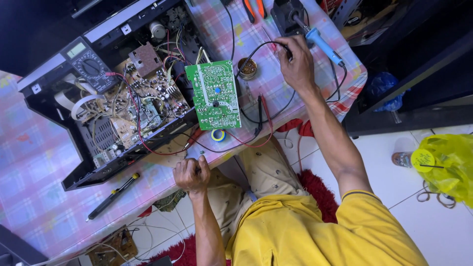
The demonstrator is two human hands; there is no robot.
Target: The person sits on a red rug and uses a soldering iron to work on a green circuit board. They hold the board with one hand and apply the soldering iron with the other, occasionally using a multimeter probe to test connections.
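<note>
Status at the counter (29,162):

- Open chassis (98,167) is laid at left, cover off, main board and wiring exposed.
- Green circuit board (215,94) is pulled clear and propped solder side up on the chassis's right edge, still tied in by wires.
- Multimeter (87,66) is set on the far-left part of the chassis. Its red and black probes (260,111) are laid down just right of the green board, so no measurement is being taken.
- Right hand (297,63) is at the far right, grip closed around a black cable (256,49), just beside the soldering iron (322,43).
- The iron is parked in its stand (285,12), not held.
- Flux tin (247,68) is open between the board and the right hand.
- Left hand (192,175) is rested at the near counter edge, grip curled into a fist. Whether anything is held inside cannot be told.
- Tape roll (218,135) is near the board, and the screwdriver (114,196) is set aside near left.

Judged: opening up and board access are done. Soldering is not under way, and nothing is refitted.
</note>
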